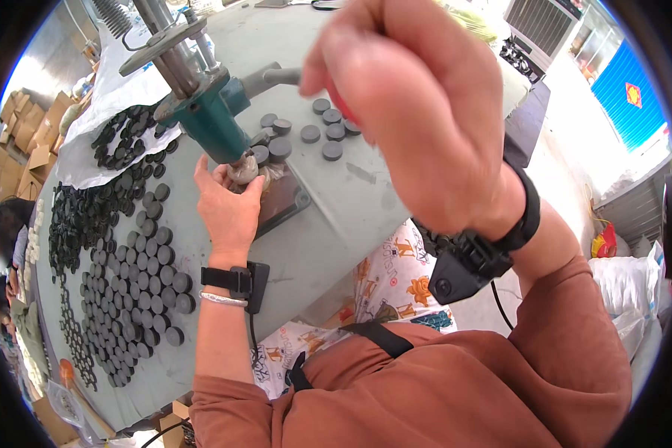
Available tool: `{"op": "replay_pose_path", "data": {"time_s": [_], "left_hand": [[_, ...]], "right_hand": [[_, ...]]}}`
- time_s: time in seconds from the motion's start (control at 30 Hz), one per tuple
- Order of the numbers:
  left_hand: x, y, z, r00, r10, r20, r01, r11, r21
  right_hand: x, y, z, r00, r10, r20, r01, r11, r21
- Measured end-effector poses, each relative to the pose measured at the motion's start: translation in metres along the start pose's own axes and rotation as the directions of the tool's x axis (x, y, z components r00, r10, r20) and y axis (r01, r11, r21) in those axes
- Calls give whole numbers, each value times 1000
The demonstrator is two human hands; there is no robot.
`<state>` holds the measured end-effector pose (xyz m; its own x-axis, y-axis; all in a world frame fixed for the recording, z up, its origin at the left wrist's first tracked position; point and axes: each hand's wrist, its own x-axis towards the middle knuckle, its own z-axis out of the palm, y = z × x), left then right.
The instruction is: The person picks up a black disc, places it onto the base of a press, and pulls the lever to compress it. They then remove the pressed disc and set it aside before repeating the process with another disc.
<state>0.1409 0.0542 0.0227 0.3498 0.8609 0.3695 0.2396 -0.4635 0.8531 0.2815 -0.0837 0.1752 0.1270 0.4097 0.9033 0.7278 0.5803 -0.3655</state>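
The left hand point(229, 207) curved thumb and fingers around the wrapped tip point(243, 171) of the green press point(213, 125); whether it pinched anything there was hidden. At two o'clock, the blurred right hand point(433, 112) looked clenched on the press lever point(282, 76). Grey discs point(279, 149), at one and eight o'clock on the table point(295, 280), seemed light, stiff, best taken by their rims.

You have two hands point(230, 210), two black wristbands point(532, 209), one pale bracelet point(220, 299) and one green press point(213, 123); your grey discs point(154, 285) run to dozens, too crowded to count exactly
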Motion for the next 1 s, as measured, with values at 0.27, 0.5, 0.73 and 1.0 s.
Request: {"op": "replay_pose_path", "data": {"time_s": [0.27, 0.5, 0.73, 1.0], "left_hand": [[-8, -25, -31, 990, 132, -53, -119, 971, 207], [29, -53, -104, 993, -119, -3, 76, 609, 790], [79, -87, -118, 959, -279, 51, 39, 308, 951], [84, -88, -110, 960, -148, 237, -195, 251, 948]], "right_hand": [[-82, -1, -6, 975, 9, 224, -29, 996, 83], [-115, 23, 0, 985, -74, 158, 48, 985, 165], [-80, -2, -6, 973, 45, 227, -81, 985, 152], [40, -14, -18, 924, 279, 262, -224, 949, -221]]}}
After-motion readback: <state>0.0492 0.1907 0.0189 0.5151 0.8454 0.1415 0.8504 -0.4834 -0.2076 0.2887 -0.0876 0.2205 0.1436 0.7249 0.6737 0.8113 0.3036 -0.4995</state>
